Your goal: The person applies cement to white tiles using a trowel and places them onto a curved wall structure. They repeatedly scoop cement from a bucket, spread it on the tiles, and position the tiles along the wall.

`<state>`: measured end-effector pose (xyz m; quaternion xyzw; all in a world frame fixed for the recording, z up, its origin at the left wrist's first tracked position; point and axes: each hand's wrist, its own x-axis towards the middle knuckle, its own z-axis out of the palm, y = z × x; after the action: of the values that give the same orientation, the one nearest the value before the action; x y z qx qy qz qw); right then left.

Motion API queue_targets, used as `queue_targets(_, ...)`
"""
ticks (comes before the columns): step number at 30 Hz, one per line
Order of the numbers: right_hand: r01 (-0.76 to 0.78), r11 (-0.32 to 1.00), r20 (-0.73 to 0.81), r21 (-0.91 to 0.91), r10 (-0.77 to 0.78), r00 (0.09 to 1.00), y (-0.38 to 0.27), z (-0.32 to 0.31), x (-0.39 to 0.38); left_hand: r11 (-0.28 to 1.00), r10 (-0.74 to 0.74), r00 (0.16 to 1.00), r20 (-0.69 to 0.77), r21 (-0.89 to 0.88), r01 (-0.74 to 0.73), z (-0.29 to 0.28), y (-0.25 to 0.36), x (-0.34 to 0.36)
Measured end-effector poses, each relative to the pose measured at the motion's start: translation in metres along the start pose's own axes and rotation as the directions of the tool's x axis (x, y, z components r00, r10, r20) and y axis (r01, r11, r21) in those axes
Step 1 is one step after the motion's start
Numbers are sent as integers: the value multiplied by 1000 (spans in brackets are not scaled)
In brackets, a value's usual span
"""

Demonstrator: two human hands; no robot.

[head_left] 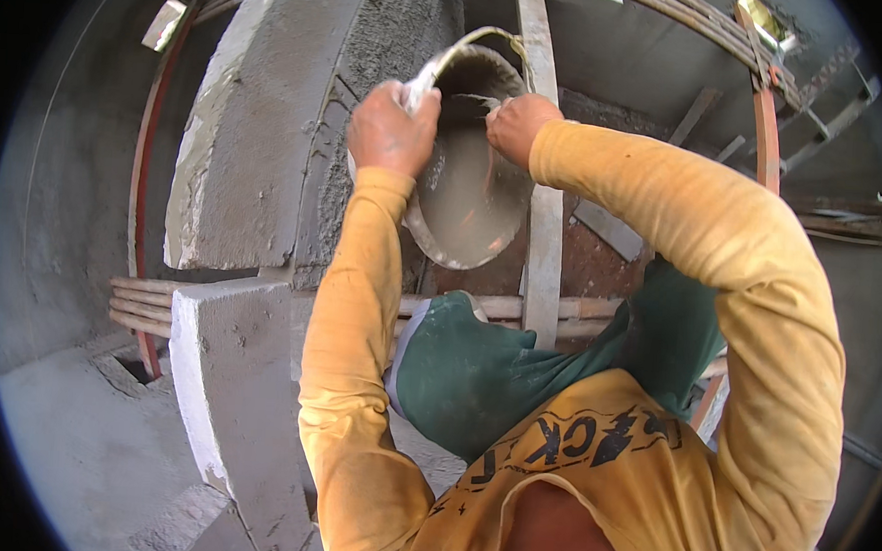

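Note:
Ahead of me is a grey, mortar-smeared bucket (425, 237), tilted, with wet grey material (465, 192) inside. A pale curved handle (482, 33) arches over its far side. My left hand (391, 128) is closed at the bucket's left edge, around the whitish lower end of that handle. Over the bucket's right side, my right hand (522, 128) has its fingers curled together. A thin light edge shows beside those fingers, but what they hold is too unclear to name. Both forearms are in yellow sleeves.
Rough grey wall blocks (254, 126) rise close on the left, with a lower block (237, 365) nearer me. A wooden plank (545, 251) runs beside the bucket. Bamboo poles (499, 307) cross below it. A red post (767, 138) and a ladder (833, 121) stand right.

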<state>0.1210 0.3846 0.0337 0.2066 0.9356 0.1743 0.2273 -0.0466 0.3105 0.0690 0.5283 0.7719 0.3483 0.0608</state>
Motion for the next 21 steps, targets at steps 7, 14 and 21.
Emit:
queue_targets(7,137,959,30,248,-149,988,5,7,-34,977,163,986,-39,-135,-167,-13,28,9)
queue_targets(14,6,345,86,939,-252,964,-24,13,-65,948,115,989,-94,-288,-137,-26,13,-19)
queue_targets(21,-331,-381,181,863,-378,908,-54,8,-85,846,-228,950,-214,-526,84,-35,-60,-38)
